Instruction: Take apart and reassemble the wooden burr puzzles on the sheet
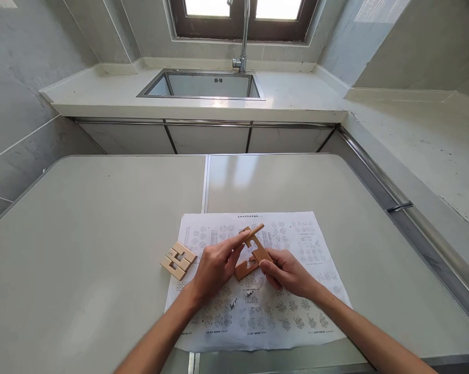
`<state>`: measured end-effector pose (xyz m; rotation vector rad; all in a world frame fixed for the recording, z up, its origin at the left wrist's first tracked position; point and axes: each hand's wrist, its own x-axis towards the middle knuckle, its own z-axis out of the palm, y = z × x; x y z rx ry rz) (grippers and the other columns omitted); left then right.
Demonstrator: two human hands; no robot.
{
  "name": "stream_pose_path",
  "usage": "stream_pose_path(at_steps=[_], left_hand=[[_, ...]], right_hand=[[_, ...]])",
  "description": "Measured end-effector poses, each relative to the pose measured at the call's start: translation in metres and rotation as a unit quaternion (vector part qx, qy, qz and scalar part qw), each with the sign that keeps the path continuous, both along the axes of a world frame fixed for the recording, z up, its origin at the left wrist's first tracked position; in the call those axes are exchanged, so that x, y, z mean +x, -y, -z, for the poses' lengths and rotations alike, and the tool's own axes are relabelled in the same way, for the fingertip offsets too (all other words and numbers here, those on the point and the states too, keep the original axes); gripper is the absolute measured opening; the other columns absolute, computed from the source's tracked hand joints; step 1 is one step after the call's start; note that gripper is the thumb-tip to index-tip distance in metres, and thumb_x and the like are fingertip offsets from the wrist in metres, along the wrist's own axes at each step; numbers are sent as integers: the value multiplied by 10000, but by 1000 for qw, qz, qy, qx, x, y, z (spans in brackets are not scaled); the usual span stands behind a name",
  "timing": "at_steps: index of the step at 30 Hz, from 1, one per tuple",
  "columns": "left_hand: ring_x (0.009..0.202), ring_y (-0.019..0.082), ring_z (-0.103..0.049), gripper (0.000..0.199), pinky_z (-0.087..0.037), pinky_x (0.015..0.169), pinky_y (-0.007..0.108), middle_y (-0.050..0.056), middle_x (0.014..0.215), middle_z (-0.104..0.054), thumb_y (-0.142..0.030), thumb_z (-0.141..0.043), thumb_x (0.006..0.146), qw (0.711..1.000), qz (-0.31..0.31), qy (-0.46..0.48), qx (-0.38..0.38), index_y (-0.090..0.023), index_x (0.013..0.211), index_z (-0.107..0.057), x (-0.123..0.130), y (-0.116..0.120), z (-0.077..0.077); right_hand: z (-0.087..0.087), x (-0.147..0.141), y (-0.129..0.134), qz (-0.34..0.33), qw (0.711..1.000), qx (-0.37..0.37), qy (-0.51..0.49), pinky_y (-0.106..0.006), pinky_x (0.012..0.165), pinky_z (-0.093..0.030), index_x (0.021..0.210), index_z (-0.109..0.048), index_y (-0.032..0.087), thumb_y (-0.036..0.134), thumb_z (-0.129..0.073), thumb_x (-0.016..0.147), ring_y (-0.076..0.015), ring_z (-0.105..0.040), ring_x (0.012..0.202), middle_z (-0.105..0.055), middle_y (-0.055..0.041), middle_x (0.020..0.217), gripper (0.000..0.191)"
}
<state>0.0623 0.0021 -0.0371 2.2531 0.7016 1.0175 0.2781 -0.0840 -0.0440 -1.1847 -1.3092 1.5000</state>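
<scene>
My right hand (286,270) grips a notched wooden puzzle piece (261,253) between thumb and fingers, holding it tilted above a printed sheet (296,327). At its upper end, the fingertips of my left hand (218,262) are closed on a slim wooden puzzle stick (256,230) that meets the notched piece at an angle. Below the hands lies another notched wooden block (245,269), partly covered by the right hand and the held piece. Left of my left hand, several pale notched wooden pieces (184,251) lie side by side, overlapping the sheet's left edge.
The sheet, covered in small line diagrams, lies on a pale table (102,223) with a seam down its middle. Beyond it runs a white counter (296,93) with a steel sink (203,97) and a tap (244,47). Another counter (425,140) borders the right side.
</scene>
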Motion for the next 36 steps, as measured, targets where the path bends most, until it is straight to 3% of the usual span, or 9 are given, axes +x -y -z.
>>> stream_pose_path(at_steps=[6, 10, 15, 19, 25, 31, 36], left_hand=[[1038, 205, -822, 456, -698, 810, 294, 63, 1385, -742, -133, -553, 1058, 1000, 10, -5, -25, -305, 1479, -587, -1, -3, -2], [940, 180, -832, 443, -678, 720, 248, 90, 1364, -753, -143, -562, 1059, 1000, -6, -8, -16, -291, 1475, -593, -1, -3, 0], [624, 109, -767, 447, -601, 566, 188, 46, 1047, -855, -146, -584, 1054, 999, -11, -32, 12, -277, 1482, -587, -2, -3, 0], [732, 127, -801, 456, -615, 620, 191, 62, 1095, -847, -135, -580, 1052, 1000, 3, -25, -6, -271, 1487, -580, -1, -4, -2], [585, 92, -726, 488, -575, 554, 183, 28, 1007, -846, -103, -551, 1050, 999, 28, -21, -33, -287, 1502, -563, -1, -8, -6], [931, 172, -828, 490, -659, 767, 247, 66, 1197, -825, -71, -542, 1048, 997, 76, -19, 13, -276, 1493, -555, 4, -5, -9], [696, 153, -815, 330, -646, 654, 233, 32, 945, -852, -166, -584, 1061, 998, 29, -35, 32, -231, 1384, -600, 6, -1, -7]], right_hand=[[5, 1, 0, 5, 1000, -4, 14, -222, 385, -253, 792, -488, 235, 659, -539, 1024, -82, -332, 338, -429, 105, 429, 487], [3, -2, -1, 23, 999, 0, 23, -228, 391, -257, 794, -502, 232, 659, -546, 1020, -83, -341, 344, -448, 96, 438, 485], [-2, -7, -3, 42, 999, 0, 26, -240, 390, -267, 752, -473, 248, 693, -577, 988, -94, -365, 350, -460, 82, 443, 515], [-4, -7, -4, 35, 999, -7, 22, -242, 396, -272, 763, -481, 246, 705, -557, 993, -96, -361, 356, -466, 79, 447, 519], [-5, -6, -4, 30, 999, 13, 5, -241, 409, -297, 766, -474, 245, 623, -554, 1030, -103, -383, 387, -478, 65, 491, 468], [-4, -7, -6, 40, 999, -15, -10, -244, 397, -295, 815, -512, 235, 642, -560, 1017, -106, -387, 382, -438, 77, 487, 457], [-4, -7, -9, 50, 999, -13, -8, -243, 391, -286, 895, -580, 215, 624, -575, 1014, -108, -394, 382, -424, 83, 497, 426]])
